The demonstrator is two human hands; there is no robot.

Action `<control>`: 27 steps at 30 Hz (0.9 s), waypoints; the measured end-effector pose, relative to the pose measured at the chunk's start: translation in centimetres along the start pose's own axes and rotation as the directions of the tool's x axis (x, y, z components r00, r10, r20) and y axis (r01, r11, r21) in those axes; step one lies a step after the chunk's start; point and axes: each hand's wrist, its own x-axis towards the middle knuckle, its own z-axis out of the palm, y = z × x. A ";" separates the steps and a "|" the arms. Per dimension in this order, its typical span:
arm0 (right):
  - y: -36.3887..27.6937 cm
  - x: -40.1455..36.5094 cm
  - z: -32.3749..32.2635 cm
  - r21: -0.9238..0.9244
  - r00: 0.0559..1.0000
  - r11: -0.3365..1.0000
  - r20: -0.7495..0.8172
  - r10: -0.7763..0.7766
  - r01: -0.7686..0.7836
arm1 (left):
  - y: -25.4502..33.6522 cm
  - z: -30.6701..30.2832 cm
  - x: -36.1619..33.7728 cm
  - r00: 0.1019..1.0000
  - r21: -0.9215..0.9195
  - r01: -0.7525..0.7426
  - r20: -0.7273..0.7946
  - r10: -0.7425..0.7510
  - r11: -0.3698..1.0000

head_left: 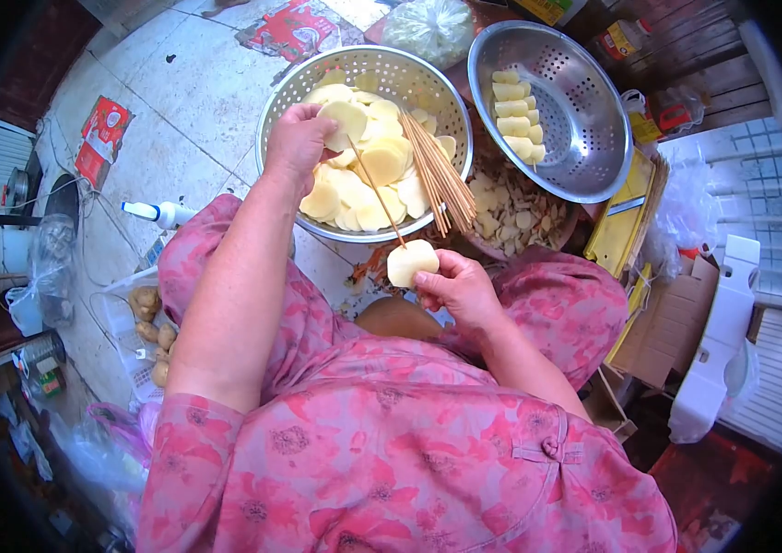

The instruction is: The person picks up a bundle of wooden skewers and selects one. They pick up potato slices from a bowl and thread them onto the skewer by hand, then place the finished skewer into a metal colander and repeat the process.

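My left hand (297,146) pinches a round, pale potato slice (346,123) over the perforated metal colander (273,120). One end of a thin wooden skewer (375,189) meets this slice. At its other end, my right hand (461,293) grips potato slices (411,264) in front of the colander, close above my lap. Many loose potato slices (382,161) fill the colander below my left hand. A bundle of wooden skewers (437,175) leans on the slices and over the colander's right rim.
A second colander (584,101), at the upper right, holds rolled-looking stacks of potato slices (517,115). Potato peelings and scraps (511,212) lie beneath it. Whole potatoes (146,304) sit in a white basket at my left. Behind the colanders is a plastic bag (428,32).
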 end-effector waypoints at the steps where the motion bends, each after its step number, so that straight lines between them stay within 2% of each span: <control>1: -0.1 0.0 0.0 0.000 1.000 1.000 0.000 0.002 -0.002 | 0.0 0.0 0.0 0.999 0.022 -0.038 0.002 0.038 0.999; 3: -0.4 -0.1 0.0 0.003 1.000 1.000 -0.007 0.004 -0.004 | -0.1 0.1 0.3 0.997 0.045 -0.076 0.004 0.076 0.996; 5: -0.4 -0.1 -0.1 0.009 1.000 1.000 -0.014 0.013 -0.013 | -0.5 0.2 0.7 0.988 0.195 -0.157 0.029 0.154 0.968; 6: -0.4 -0.1 -0.2 0.013 1.000 1.000 -0.020 0.020 -0.020 | -0.8 0.2 0.8 0.988 0.196 -0.155 0.029 0.153 0.968; 8: -0.2 -0.1 -0.3 0.018 1.000 1.000 -0.019 0.023 -0.022 | -1.2 0.4 0.7 0.962 0.258 -0.266 0.124 0.242 0.929; 9: -0.3 -0.1 -0.3 0.020 1.000 1.000 -0.017 0.023 -0.023 | -1.6 0.5 0.4 0.963 0.258 -0.266 0.124 0.241 0.929; 11: -0.5 0.0 -0.3 0.020 1.000 1.000 -0.030 0.004 -0.003 | -1.8 1.3 -0.2 0.988 0.175 -0.156 0.035 0.152 0.972; 12: -0.5 0.0 -0.3 0.020 0.999 1.000 -0.040 -0.011 0.012 | -1.7 1.6 -0.2 0.987 0.174 -0.158 0.034 0.154 0.972; 14: -0.4 0.2 -0.2 0.021 0.999 0.999 -0.031 -0.025 0.026 | -1.9 1.8 -0.3 0.990 0.080 -0.115 -0.078 0.121 0.990; 15: -0.3 0.2 -0.2 0.021 0.999 0.999 -0.026 -0.040 0.040 | -1.9 1.8 -0.3 0.993 -0.014 -0.086 -0.080 0.085 0.996; 16: -0.2 0.3 -0.1 0.023 0.999 0.999 -0.024 -0.037 0.037 | -2.0 1.8 -0.2 0.993 -0.012 -0.084 -0.083 0.082 0.996; 22: 0.2 0.4 -0.3 -0.011 1.000 0.999 -0.004 -0.030 0.030 | -1.8 1.7 0.1 0.997 -0.005 -0.034 -0.067 0.034 0.999; 24: 0.1 0.3 0.0 -0.039 1.000 0.999 -0.023 -0.015 0.014 | -1.5 1.7 0.1 0.999 0.006 0.027 0.034 -0.027 1.000; 25: 0.1 0.3 0.1 -0.039 1.000 0.999 -0.024 -0.013 0.012 | -1.2 1.8 -0.1 0.999 0.006 0.028 0.034 -0.029 1.000; 27: 0.2 0.2 0.2 0.008 0.999 0.999 -0.040 -0.034 0.034 | -0.7 2.2 -0.8 0.982 0.051 0.139 0.123 -0.144 0.989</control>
